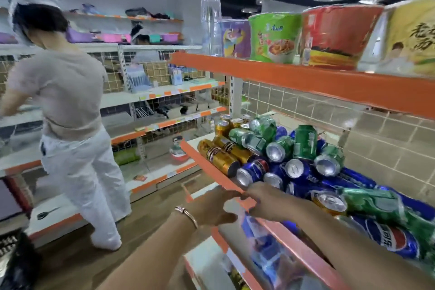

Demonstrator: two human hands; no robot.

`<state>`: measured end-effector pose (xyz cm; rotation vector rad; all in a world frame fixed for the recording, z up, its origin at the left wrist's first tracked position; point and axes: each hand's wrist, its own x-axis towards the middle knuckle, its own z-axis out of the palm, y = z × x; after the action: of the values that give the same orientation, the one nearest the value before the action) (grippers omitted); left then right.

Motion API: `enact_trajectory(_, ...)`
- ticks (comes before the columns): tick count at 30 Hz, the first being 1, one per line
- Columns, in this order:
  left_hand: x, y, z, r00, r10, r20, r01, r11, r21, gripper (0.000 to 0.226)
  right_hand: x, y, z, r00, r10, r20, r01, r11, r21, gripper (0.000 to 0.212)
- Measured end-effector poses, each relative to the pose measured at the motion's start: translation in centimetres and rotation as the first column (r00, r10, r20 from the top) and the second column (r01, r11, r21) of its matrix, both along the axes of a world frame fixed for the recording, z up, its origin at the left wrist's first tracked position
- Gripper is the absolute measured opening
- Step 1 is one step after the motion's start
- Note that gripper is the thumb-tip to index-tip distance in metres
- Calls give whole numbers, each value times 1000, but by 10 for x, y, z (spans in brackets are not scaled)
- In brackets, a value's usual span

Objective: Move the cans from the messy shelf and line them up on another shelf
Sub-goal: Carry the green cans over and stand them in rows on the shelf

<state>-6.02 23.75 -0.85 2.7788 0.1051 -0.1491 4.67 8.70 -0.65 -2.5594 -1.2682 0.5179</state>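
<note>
Many jumbled cans [294, 167] behind orange shelf lip [211, 167], noodle bowls [273, 37] overhead

High above the fingers [255, 192] stand one water bottle [211, 7] and three noodle bowls [339, 35]; just beyond the fingers lie two gold cans [219, 156].
</note>
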Motion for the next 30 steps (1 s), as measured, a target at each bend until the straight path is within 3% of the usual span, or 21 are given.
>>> enact_trajectory(3, 53, 39, 4, 997, -59, 50, 59, 998, 13, 57, 42, 28, 10, 992, -106, 63, 94, 982, 161, 14)
enact_trajectory(6, 107, 71, 15, 990, -129, 63, 128, 992, 10, 60, 84, 44, 20, 954, -283, 101, 257, 942, 214, 30)
enact_trajectory(11, 190, 116, 31, 966, -236, 109, 231, 971, 57, 64, 130, 67, 43, 849, -523, 74, 481, 823, 302, 32)
enact_trajectory(18, 264, 133, 28, 939, -301, 165, 301, 953, 28, 76, 150, 94, 53, 622, -721, 305, 716, 682, 151, 55)
enact_trajectory(22, 294, 130, 27, 932, -340, 127, 323, 937, 136, 73, 170, 111, 56, 550, -802, 234, 826, 564, -8, 79)
enact_trajectory(30, 324, 124, 15, 909, -412, -60, 409, 860, 304, 86, 198, 126, 45, 437, -894, 100, 897, 441, 26, 105)
